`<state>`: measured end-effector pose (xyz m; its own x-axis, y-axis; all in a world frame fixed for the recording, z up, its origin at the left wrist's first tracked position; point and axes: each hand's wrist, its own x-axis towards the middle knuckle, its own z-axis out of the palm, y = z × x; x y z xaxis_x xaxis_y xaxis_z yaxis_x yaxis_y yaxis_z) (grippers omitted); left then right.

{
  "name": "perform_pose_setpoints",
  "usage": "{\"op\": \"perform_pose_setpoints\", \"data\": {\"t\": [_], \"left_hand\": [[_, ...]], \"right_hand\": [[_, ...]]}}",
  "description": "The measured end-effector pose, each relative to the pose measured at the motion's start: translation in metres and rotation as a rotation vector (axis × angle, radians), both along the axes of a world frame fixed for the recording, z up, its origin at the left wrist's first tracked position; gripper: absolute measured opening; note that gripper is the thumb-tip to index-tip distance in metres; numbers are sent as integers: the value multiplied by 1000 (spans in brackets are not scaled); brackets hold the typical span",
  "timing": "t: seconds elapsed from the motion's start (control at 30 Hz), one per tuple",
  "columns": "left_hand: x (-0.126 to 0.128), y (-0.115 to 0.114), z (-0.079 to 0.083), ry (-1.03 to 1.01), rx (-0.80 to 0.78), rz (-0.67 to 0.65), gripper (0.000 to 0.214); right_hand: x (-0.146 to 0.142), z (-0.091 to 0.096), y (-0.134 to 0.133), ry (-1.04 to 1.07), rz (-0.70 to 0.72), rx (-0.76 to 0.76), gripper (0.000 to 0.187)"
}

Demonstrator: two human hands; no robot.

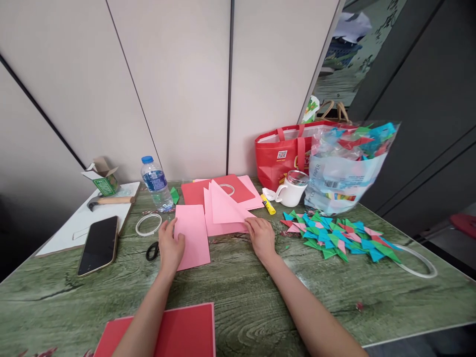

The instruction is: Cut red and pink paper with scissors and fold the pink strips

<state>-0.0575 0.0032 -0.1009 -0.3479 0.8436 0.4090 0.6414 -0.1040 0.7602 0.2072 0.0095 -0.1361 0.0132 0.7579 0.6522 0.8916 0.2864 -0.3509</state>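
My right hand (261, 239) pinches the right corner of a pink paper sheet (227, 206) whose upper layer is folded into a triangle. It lies over more pink paper. My left hand (171, 246) rests with fingers apart at the left edge of a pink paper rectangle (194, 243), thumb over the paper. Black-handled scissors (152, 251) lie beside that hand, partly hidden by it. Behind the pink sheets lies red paper (193, 192) with a white ring (227, 189) on it. Under my left forearm is a stack of red paper (189, 332).
Folded coloured paper pieces (338, 235) are heaped at right, near a white hoop (427, 267). A mug (292, 191), glue stick (267, 204), plastic bag (334, 178) and red bag (271, 153) stand behind. Left are a bottle (156, 186), phone (98, 245), hammer (115, 200) and ring (148, 225).
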Motion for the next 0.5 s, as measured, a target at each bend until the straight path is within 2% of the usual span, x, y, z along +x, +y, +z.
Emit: {"op": "perform_pose_setpoints", "data": {"t": [0.07, 0.13, 0.3, 0.4, 0.5], "left_hand": [[4, -1, 1, 46, 39, -33, 43], [8, -1, -1, 11, 56, -118, 40], [18, 2, -6, -403, -42, -346, 41], [24, 0, -3, -622, -130, -394, 48], [29, -5, 6, -839, -202, -392, 54]], "right_hand": [[-1, 2, -1, 6, -40, -4, 27], [-2, 5, -3, 30, -82, 10, 30], [0, 16, -7, 217, -97, 147, 27], [2, 24, -10, 357, -80, 247, 25], [4, 29, -13, 462, -117, 294, 25]]}}
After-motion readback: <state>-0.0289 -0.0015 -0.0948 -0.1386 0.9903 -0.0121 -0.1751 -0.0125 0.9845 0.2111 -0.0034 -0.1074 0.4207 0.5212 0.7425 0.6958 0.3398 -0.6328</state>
